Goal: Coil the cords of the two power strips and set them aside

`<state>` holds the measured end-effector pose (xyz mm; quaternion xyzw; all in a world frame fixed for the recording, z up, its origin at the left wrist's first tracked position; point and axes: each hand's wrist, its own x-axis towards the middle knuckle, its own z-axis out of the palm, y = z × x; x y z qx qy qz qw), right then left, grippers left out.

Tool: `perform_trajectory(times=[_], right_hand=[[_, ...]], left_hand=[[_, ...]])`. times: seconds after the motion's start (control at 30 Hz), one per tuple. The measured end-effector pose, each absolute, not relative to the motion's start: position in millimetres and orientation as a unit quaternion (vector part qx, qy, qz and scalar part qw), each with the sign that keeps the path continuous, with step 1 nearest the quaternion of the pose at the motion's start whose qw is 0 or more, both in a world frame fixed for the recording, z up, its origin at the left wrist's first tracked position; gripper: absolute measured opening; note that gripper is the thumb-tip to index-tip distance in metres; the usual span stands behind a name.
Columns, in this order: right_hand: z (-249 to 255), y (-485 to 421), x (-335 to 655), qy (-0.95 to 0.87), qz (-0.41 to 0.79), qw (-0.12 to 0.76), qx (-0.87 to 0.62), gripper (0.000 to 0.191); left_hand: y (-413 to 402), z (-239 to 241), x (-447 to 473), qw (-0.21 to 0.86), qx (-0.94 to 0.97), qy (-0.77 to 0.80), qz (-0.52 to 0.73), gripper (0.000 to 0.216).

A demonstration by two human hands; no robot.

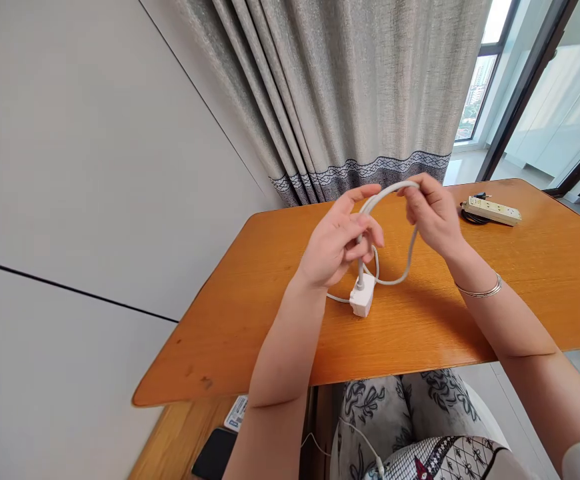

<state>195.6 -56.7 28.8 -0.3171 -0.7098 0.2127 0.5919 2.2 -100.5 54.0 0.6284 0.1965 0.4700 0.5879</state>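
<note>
A white cable [390, 189] arches between my two hands above the wooden table [280, 333]. My left hand [337, 240] has its fingers curled loosely around the cable's left side, with the index finger stretched out along the top. At the right end of the arch, my right hand [435, 213] pinches the cable between thumb and fingers. A slack loop hangs beneath it. Below my left hand, the cable runs down into a white block [363, 297], perhaps a charger or socket head, close over the tabletop. Another stretch of cable shows left of the block, partly behind my left wrist.
A white power strip [493, 210] with a black cord lies at the table's far right. Behind the table hangs a grey curtain [370, 87], and a pale wall panel [70, 167] borders the left. Below the front edge, a dark phone [215, 453] rests on a lower wooden surface.
</note>
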Motion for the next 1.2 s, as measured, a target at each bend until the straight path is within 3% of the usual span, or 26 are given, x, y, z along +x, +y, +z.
perform_trajectory(times=[0.17,0.27,0.37,0.5,0.6,0.77,0.87,1.0,1.13,1.2], right_hand=[[34,-41,220,-0.618,0.173,0.672,-0.37,0.045],[29,-30,223,-0.613,0.207,0.651,-0.397,0.033],[18,-29,212,-0.67,0.298,0.532,-0.423,0.017],[6,-42,189,-0.787,0.378,0.262,-0.411,0.041],[9,-55,180,-0.833,0.296,0.134,-0.448,0.047],[29,-77,177,-0.828,0.079,0.075,-0.55,0.043],[40,-90,175,-0.842,0.036,0.081,-0.531,0.037],[46,-101,177,-0.875,0.083,0.206,-0.43,0.02],[44,-97,187,-0.835,0.309,0.334,-0.308,0.013],[43,-94,192,-0.79,0.432,0.369,-0.229,0.034]], left_hand=[[-93,44,12,0.606,0.69,0.224,0.326,0.036],[-91,44,15,0.593,0.638,0.238,0.429,0.039],[-90,53,9,0.55,0.548,0.254,0.577,0.032],[-84,64,-6,0.455,0.479,0.252,0.707,0.027],[-74,59,-16,0.384,0.505,0.245,0.733,0.027],[-59,42,-17,0.285,0.617,0.288,0.674,0.031],[-59,36,-11,0.259,0.67,0.308,0.624,0.037],[-67,36,-4,0.263,0.734,0.304,0.547,0.041],[-75,39,-1,0.257,0.78,0.317,0.475,0.04],[-75,38,-2,0.273,0.768,0.317,0.484,0.04]])
